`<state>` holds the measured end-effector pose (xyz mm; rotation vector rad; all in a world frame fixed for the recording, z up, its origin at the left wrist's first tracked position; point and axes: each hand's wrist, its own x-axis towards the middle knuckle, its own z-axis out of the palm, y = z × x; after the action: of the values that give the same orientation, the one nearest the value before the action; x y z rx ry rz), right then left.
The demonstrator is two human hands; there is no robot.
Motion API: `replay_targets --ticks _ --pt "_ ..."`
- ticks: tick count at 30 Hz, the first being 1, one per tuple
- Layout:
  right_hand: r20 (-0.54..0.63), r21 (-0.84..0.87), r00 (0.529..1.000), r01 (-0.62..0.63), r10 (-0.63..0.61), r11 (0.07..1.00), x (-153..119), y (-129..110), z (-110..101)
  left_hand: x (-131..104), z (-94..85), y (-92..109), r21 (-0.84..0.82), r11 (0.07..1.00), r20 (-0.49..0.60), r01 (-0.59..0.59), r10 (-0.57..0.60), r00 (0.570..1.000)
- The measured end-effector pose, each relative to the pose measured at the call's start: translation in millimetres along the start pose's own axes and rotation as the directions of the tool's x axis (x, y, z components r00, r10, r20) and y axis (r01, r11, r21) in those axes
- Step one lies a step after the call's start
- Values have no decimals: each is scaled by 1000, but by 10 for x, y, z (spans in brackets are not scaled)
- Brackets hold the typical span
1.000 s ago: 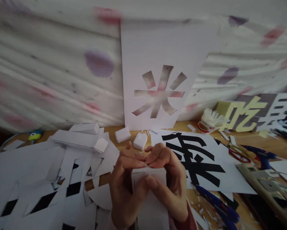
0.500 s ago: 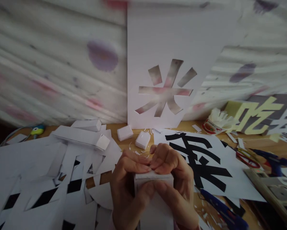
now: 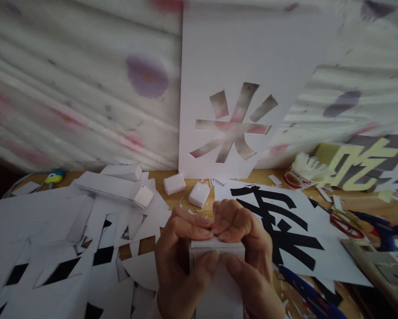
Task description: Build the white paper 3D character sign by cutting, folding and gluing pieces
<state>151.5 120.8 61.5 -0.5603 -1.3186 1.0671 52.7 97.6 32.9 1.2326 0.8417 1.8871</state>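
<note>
A white box-shaped paper or foam-board piece stands between both hands at the bottom middle. My left hand grips its left side, thumb on the near face and fingers bent over the top edge. From the other side my right hand clasps it the same way, thumb on the near face and fingers curled on top. The fingertips of both hands meet at the upper edge. Just beyond them lie two small white blocks. To the right is a white sheet with black character strokes. The piece's lower end is out of view.
Cut white sheets and long white box pieces cover the left. A white board with a cut-out character stands at the back. On the right are blue glue guns, scissors, a paper tub and yellow lettering.
The view has shifted slightly, so the background sits a little further right. Both hands keep their hold on the white piece; the right thumb has moved slightly rightward, away from the left thumb.
</note>
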Motion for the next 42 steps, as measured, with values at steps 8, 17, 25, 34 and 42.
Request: replay_targets --ticks 8,17,25,34,42 --pt "-3 12 1000 4 -4 1000 -3 28 0 9 8 12 -7 1000 -10 16 -16 1000" --pt "0 40 1000 -12 12 999 -53 91 -27 1 9 -4 2 1000 -19 -11 11 1000" --pt "-7 38 1000 1 -1 999 -43 81 -5 -16 36 7 -50 997 -31 53 -55 998" --pt "-28 27 1000 13 -12 1000 -25 51 10 8 27 9 -97 995 -22 32 -35 999" --pt "-35 3 999 25 -24 1000 1 50 -48 62 100 19 -100 994 -57 -54 48 997"
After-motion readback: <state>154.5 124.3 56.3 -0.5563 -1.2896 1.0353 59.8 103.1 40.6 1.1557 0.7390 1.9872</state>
